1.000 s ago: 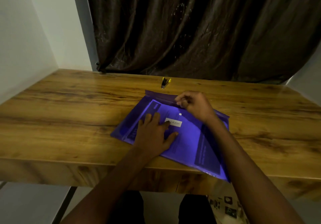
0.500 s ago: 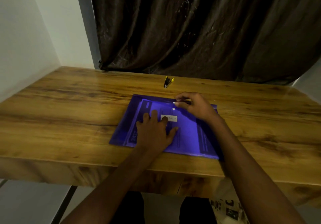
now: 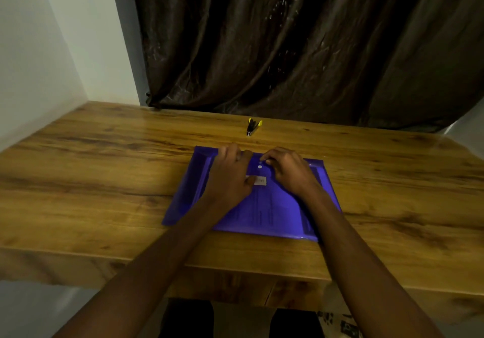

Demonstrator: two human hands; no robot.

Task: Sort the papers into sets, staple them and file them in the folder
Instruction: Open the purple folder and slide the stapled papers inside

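Closing the purple folder (image 3: 277, 206), flat on the bench (image 3: 104, 180) with papers inside: left hand (image 3: 230, 177) pressing open-palmed, right hand (image 3: 288, 170) fingers curled, grip unclear. Next, judged: pressing the snap (image 3: 259, 166) shut.

The left hand (image 3: 230, 177) has slid up to the purple folder's (image 3: 277, 212) far edge, beside the right hand (image 3: 290, 172).

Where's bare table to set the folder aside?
Bare wood lies left of the folder toward the wall, and right of it to the table edge. It is crowded mid-table: both hands on the folder, stapler just behind.
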